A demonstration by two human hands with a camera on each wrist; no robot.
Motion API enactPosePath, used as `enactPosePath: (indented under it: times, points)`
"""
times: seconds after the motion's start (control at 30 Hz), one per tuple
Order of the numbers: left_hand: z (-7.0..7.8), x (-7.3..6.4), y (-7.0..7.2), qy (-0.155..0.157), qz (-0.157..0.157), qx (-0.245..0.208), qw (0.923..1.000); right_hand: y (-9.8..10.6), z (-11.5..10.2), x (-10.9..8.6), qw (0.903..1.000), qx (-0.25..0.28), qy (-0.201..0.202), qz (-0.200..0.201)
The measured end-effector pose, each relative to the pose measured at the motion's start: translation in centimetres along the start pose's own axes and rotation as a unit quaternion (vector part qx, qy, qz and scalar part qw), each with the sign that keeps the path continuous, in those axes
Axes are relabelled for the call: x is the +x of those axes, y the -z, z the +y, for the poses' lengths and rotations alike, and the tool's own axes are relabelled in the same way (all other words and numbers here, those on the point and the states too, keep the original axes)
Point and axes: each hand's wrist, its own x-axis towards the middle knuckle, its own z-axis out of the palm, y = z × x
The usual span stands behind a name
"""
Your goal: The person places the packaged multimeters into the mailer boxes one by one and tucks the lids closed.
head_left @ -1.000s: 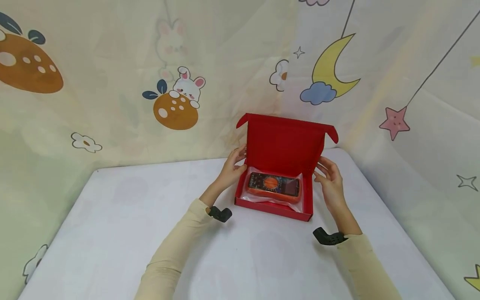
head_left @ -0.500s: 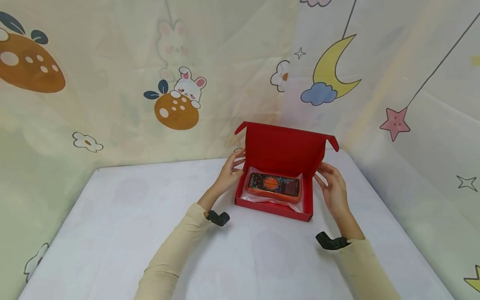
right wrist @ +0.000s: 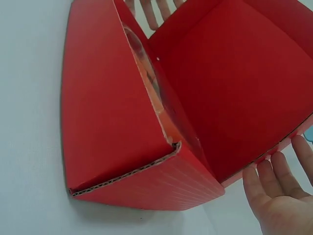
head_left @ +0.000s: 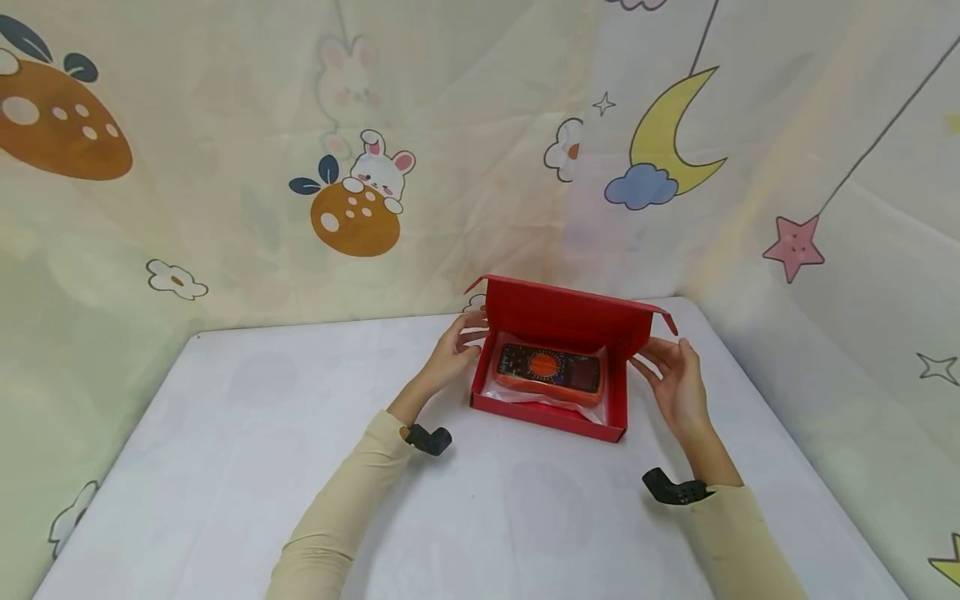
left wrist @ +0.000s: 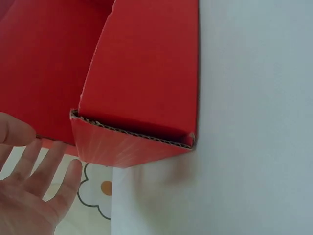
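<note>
A red cardboard box (head_left: pixel 547 418) stands on the white table, its lid (head_left: pixel 566 315) tilted up at the back and leaning forward over the inside. In the box lies an orange and black multimeter (head_left: pixel 573 372) in a clear plastic bag (head_left: pixel 498 392). My left hand (head_left: pixel 448 357) is at the lid's left edge; the left wrist view shows its fingers (left wrist: pixel 68 183) extended, tips right at that edge. On the other side my right hand (head_left: pixel 681 383) touches the lid's right edge with its fingertips, fingers (right wrist: pixel 281 174) nearly straight and the palm away from the box.
The white table (head_left: pixel 315 467) extends to the left and in front of the box. Behind it and at the sides hangs a pale curtain (head_left: pixel 480 167) printed with rabbits, a moon and stars. Each wrist carries a black camera mount (head_left: pixel 429 439).
The lid has tilted forward and down, from nearly upright to partly over the box. Both hands have moved slightly outward and down along with it. The multimeter and the box base have stayed in place.
</note>
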Motion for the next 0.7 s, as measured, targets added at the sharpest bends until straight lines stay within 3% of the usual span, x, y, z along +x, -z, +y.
enactPosePath:
  times: [0.13,0.37,0.7]
  points:
    - [-0.1,-0.1,0.0,0.006,-0.007,0.003,1.0000,0.2,0.1,-0.1,0.9999,-0.015,-0.002,-0.006]
    - [-3.1,0.5,0.0,0.043,0.002,0.005,0.9991,0.1,0.3,-0.4,0.9998,-0.017,-0.007,-0.004]
    - [-4.0,0.2,-0.1,0.005,0.018,0.036,0.9992,-0.4,-0.1,-0.8,0.9952,-0.095,0.025,-0.005]
